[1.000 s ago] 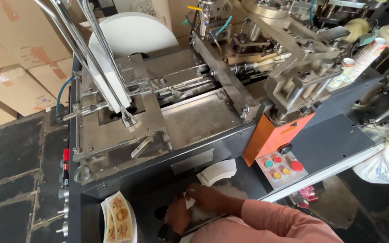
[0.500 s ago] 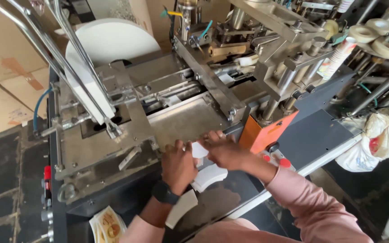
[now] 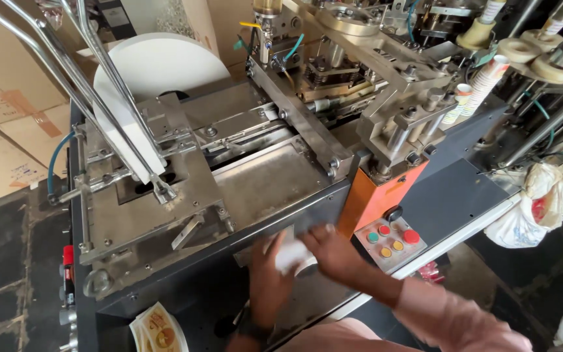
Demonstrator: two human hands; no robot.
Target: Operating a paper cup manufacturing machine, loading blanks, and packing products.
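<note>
Both my hands are low in front of a metal paper-cup machine (image 3: 268,176), just below its flat steel plate. My left hand (image 3: 267,281) and my right hand (image 3: 331,255) together grip a small stack of white curved paper blanks (image 3: 290,254). The hands are blurred by motion. A pink sleeve (image 3: 451,319) covers my right forearm, and a dark band sits on my left wrist.
An orange box with a panel of coloured buttons (image 3: 391,238) sits right of my hands. A big white paper roll (image 3: 158,72) stands at the back left. Printed blanks (image 3: 156,329) lie lower left; a plastic bag (image 3: 532,205) hangs right. Cardboard boxes (image 3: 8,124) stand left.
My hands rose from the low shelf to the steel plate with the white blanks, then dropped back a little below the plate's edge. The camera view moved closer to the machine.
</note>
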